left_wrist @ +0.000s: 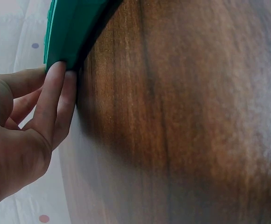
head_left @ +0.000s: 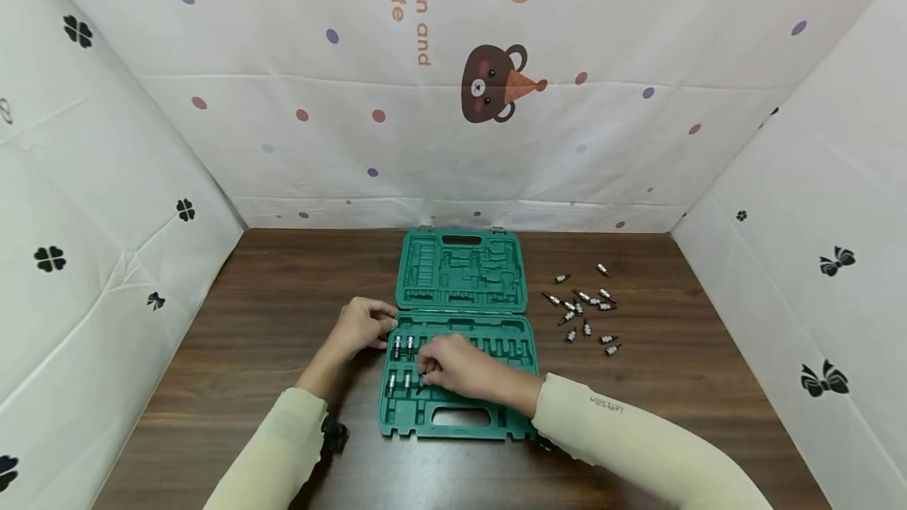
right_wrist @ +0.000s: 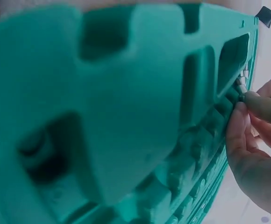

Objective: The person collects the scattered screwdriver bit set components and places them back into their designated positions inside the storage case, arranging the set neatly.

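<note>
A green plastic tool case lies unfolded on the table. My left hand rests its fingertips against the case's left edge, near the hinge; the left wrist view shows those fingertips on the side wall. Over the front left part of the tray, my right hand pinches a small bit socket with a dark tip, partly hidden by the fingers. Left of it, bit sockets sit in two rows of slots, among them an upper one and a lower one. Fingertips pinch close over the slots in the right wrist view.
Loose bit sockets lie scattered on the brown wooden table right of the case. The case's lid lies flat behind the tray, with moulded hollows. Printed white cloth walls stand at the back and both sides.
</note>
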### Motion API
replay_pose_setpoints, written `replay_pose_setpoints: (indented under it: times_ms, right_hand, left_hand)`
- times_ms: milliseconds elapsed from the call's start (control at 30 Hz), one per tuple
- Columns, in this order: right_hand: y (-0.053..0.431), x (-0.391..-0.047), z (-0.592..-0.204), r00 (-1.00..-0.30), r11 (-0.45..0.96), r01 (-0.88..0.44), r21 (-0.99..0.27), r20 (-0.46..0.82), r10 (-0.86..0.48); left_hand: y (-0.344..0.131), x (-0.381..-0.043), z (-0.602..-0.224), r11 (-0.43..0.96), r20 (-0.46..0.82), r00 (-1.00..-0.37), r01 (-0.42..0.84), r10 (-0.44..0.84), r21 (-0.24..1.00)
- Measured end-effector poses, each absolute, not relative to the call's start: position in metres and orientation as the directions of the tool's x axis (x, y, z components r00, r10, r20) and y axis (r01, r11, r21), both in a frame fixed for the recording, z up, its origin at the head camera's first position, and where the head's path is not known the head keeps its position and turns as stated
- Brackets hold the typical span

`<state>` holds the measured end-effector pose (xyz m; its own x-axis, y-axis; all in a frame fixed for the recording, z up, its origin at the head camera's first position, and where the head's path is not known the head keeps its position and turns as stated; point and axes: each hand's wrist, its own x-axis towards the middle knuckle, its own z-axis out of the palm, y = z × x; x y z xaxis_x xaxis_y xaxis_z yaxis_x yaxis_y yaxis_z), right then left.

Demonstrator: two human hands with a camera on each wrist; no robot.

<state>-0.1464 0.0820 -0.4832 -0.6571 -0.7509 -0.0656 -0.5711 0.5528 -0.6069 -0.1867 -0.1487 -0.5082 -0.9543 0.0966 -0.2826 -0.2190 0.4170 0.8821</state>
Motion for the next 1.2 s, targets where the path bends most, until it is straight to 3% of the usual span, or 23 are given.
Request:
replay_pose_setpoints:
  times_ms: [533,1200]
  right_hand:
    - [0.072,-0.150,-0.478,-0.712,0.677,-0.526,-0.515,-0.168,-0.682]
    - [0.067,-0.152,-0.478,-0.749,0.706,-0.462,-0.537,-0.190,-0.635]
  left_hand:
    - [-0.149,-0.189,-0.507,0.427,-0.274,-0.956,-0.205,0.105,0.880]
    - [-0.150,-0.187,-0.508,0.423,-0.279,-0.954,-0.210,0.109,0.882]
